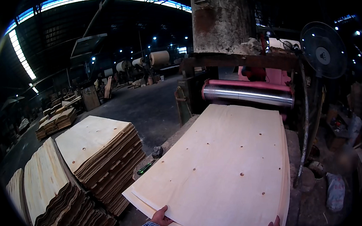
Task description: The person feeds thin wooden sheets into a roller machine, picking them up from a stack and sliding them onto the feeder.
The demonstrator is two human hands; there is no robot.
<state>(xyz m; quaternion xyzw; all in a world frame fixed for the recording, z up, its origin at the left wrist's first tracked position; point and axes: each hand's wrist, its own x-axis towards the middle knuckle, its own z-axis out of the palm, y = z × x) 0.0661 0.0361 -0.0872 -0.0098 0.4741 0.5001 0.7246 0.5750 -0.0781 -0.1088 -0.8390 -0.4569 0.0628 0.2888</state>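
Below the roller [248, 94], both hands grip the veneer sheet [221, 164] at its near edge, left hand [160, 218] curled on it, right hand [274, 225] barely visible; looks thin, floppy, crack-prone.

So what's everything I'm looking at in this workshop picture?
veneer sheets: a thin pile, pale wood with small knots, on the machine's table, centre
roller: one, shiny metal with pink trim, behind the sheets
veneer stacks: several, pale tops and brown edges, on the floor at left
fan: one, dark, upper right
green tool: one, beside the sheets' left edge
white sack: one, floor at right
left hand: grip on the sheets' near edge, checked sleeve
right hand: at the near edge, mostly out of frame
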